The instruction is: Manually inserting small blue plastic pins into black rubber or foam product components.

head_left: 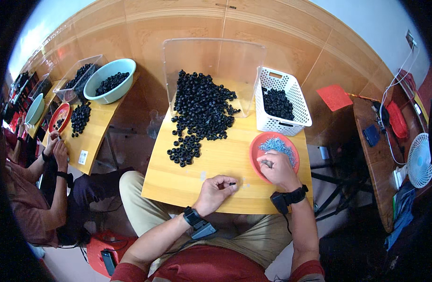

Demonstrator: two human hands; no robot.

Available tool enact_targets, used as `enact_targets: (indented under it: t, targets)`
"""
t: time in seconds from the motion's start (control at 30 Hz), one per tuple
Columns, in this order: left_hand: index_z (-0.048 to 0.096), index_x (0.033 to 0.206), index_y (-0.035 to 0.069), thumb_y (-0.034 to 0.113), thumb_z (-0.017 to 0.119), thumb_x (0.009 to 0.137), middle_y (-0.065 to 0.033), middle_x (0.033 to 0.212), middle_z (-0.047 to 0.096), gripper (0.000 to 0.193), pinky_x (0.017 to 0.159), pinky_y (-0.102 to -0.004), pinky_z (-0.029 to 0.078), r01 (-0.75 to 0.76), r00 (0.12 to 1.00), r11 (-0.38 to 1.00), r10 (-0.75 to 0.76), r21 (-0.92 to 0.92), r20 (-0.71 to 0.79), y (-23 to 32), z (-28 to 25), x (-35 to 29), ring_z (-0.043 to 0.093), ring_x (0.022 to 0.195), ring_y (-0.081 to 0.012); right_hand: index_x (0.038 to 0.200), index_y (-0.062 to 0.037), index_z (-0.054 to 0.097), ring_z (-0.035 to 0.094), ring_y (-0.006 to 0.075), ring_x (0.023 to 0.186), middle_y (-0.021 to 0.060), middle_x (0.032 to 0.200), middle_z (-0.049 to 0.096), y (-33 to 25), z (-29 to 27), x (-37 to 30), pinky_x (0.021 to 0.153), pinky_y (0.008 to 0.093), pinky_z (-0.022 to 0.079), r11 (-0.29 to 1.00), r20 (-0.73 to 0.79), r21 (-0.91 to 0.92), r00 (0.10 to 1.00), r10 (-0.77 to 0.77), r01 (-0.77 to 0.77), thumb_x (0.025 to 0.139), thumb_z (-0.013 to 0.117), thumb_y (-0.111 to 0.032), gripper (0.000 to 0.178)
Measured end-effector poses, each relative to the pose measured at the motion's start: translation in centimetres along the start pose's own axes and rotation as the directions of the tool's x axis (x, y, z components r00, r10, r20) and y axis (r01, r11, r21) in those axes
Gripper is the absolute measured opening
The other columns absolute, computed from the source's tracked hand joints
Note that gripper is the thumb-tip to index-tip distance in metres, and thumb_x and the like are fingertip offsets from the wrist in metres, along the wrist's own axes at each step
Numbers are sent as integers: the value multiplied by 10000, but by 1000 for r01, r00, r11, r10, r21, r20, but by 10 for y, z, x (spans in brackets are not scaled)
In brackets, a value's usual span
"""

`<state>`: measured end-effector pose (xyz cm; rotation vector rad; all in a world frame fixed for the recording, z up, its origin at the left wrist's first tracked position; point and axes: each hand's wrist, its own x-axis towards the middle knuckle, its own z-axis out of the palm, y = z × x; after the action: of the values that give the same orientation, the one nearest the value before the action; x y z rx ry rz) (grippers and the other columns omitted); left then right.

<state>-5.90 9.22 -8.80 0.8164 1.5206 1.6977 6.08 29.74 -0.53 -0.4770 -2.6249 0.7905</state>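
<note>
– What does the left hand point(215, 193) have?
– A small black piece point(233, 184), pinched between thumb and fingertips, just above the near part of the yellow table point(244, 203)
– And the right hand point(278, 168)?
– It is down at the red bowl point(251, 152), fingers curled beside the small silvery-blue pieces point(278, 145); whether they grip any, I cannot tell
– Where are the other black pieces?
– Most lie in a large pile point(197, 103), spreading out of a clear plastic container point(216, 52) toward the person, with a looser cluster at the near end. More sit in the white perforated basket point(276, 123), behind the red bowl
– Who is off to the left?
– A co-worker point(30, 188), seated at a second table point(97, 128). A turquoise basin point(113, 97) there holds black pieces too, and a loose heap point(80, 120) lies in front of it
</note>
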Motion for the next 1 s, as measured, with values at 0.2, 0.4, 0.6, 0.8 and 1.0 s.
enact_targets:
  t: [0.2, 0.4, 0.6, 0.8, 1.0]
  targets:
    - [698, 1030, 16, 74, 733, 870, 0, 870, 687, 173, 664, -208, 479, 16, 1000, 999, -15, -47, 18, 4, 1, -4, 558, 727, -45, 937, 8, 653, 634, 134, 687, 60, 786, 648, -16, 18, -18, 613, 281, 497, 929, 103, 310, 978, 180, -203, 831, 646, -47, 119]
    - [693, 1026, 6, 62, 730, 870, -10, 867, 693, 170, 680, -212, 490, -10, 1000, 998, 11, -69, 9, 10, 3, -10, 573, 749, -48, 972, 2, 630, 611, 70, 717, -1, 804, 635, -22, 48, -29, 632, 231, 498, 704, 238, 647, 955, 178, -292, 866, 649, -26, 112]
    - [677, 998, 7, 54, 744, 857, -9, 860, 686, 163, 697, -212, 509, -41, 999, 999, 41, -31, -1, 22, -3, -17, 596, 760, -52, 947, -3, 633, 619, 67, 743, -1, 811, 640, -28, 59, -28, 670, 226, 511, 663, 281, 690, 952, 124, -290, 865, 655, -22, 86]
    - [676, 990, 4, 43, 741, 852, -25, 862, 698, 158, 692, -214, 514, -67, 997, 996, 69, 52, -29, 29, -14, -21, 609, 763, -55, 987, 23, 645, 648, 86, 810, 42, 897, 675, -35, 58, -24, 715, 230, 532, 626, 343, 707, 934, 102, -328, 868, 673, 12, 123]
    - [670, 989, -9, 48, 739, 850, -50, 866, 714, 166, 694, -231, 539, -61, 997, 994, 64, 90, -34, 32, -18, -25, 639, 770, -69, 984, 35, 655, 661, 103, 829, 54, 916, 683, -31, 58, -23, 725, 237, 539, 628, 407, 701, 913, 38, -338, 877, 683, -2, 117]
